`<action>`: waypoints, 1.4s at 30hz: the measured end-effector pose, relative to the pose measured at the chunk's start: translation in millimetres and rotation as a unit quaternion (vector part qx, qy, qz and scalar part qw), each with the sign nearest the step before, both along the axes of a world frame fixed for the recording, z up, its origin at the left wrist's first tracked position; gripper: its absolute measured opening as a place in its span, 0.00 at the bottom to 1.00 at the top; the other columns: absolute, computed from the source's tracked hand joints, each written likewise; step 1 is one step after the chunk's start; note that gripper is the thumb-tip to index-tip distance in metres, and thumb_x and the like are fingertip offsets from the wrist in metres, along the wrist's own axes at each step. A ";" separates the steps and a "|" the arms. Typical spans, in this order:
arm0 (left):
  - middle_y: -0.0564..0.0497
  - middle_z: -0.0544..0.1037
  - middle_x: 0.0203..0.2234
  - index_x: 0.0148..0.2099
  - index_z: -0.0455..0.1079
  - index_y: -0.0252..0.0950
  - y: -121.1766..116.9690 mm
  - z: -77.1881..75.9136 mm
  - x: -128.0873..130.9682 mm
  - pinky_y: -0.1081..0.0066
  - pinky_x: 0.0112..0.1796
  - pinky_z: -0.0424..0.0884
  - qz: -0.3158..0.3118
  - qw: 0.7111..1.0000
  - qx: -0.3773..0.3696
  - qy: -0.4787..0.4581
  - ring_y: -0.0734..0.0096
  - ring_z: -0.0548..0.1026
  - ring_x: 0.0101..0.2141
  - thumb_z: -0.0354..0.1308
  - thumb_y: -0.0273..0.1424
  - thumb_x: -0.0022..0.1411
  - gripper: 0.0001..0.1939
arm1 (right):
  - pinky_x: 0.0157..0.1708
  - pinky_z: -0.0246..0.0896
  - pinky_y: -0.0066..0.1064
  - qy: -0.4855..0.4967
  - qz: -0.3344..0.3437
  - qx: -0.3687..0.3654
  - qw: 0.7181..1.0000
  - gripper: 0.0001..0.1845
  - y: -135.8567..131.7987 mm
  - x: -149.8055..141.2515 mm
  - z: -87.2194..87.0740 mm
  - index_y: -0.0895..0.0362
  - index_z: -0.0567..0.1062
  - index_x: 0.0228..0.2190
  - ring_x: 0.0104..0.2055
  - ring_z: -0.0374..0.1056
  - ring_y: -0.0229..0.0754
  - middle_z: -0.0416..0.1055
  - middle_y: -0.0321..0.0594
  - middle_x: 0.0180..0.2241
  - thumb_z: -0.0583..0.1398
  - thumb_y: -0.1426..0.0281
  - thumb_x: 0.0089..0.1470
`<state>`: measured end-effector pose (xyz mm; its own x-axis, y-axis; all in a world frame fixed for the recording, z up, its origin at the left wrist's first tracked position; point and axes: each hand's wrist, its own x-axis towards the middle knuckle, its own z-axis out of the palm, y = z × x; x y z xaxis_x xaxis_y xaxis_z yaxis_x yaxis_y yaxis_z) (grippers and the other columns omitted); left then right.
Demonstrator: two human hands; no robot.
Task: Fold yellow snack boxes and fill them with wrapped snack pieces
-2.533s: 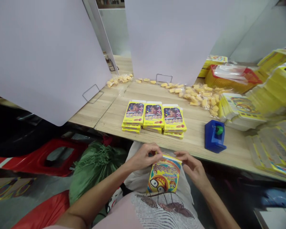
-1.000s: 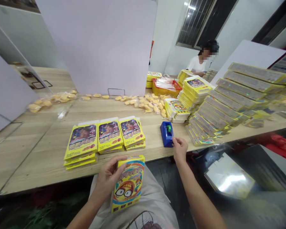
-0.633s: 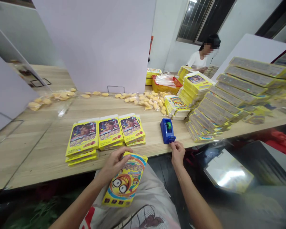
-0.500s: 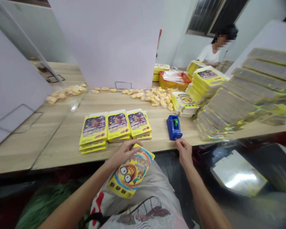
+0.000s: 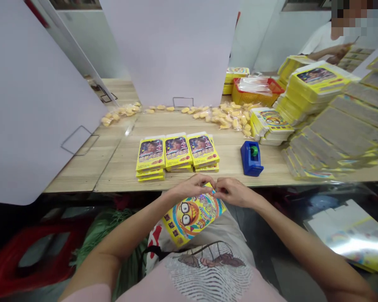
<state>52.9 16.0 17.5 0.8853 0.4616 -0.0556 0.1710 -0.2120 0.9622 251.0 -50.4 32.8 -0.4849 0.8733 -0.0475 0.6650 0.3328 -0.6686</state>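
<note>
The yellow printed carton (image 5: 193, 216) rests on the person's lap, tilted, its long axis slanting from lower left to upper right. Both hands are closed on its upper edge, directly above it: the left hand (image 5: 189, 187) curls over the edge, and the right hand (image 5: 234, 192) pinches inward near the top corner, almost meeting the left. Neither hand is clearly nearer. Beyond the carton stand stacked cartons (image 5: 176, 153) on the wooden table (image 5: 119, 167), with a blue tape dispenser (image 5: 247, 165) farther right.
</note>
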 end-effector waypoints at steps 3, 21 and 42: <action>0.56 0.67 0.22 0.37 0.73 0.34 -5.6 -1.5 -4.0 0.75 0.27 0.56 0.025 1.000 -0.013 0.005 0.76 0.60 0.24 0.58 0.40 0.59 0.13 | 0.26 0.46 0.27 -0.037 -0.066 -0.008 0.997 0.16 -11.1 -9.0 -2.1 0.58 0.67 0.19 0.24 0.59 0.35 0.66 0.34 0.21 0.64 0.64 0.51; 0.46 0.76 0.33 0.39 0.78 0.34 -32.1 18.7 -39.9 0.70 0.39 0.67 0.063 0.987 -0.073 -0.126 0.67 0.73 0.37 0.64 0.36 0.58 0.11 | 0.26 0.54 0.27 0.445 -0.115 -0.348 0.817 0.23 -38.5 -32.2 -36.0 0.57 0.71 0.21 0.23 0.58 0.34 0.64 0.32 0.20 0.67 0.51 0.43; 0.30 0.61 0.62 0.65 0.56 0.31 53.3 9.8 -192.7 0.59 0.54 0.64 0.633 0.773 -0.030 0.034 0.45 0.61 0.61 0.63 0.54 0.49 0.49 | 0.47 0.69 0.46 0.049 -0.019 0.533 0.845 0.19 92.3 -88.6 18.3 0.54 0.72 0.49 0.47 0.69 0.50 0.73 0.49 0.44 0.57 0.77 0.56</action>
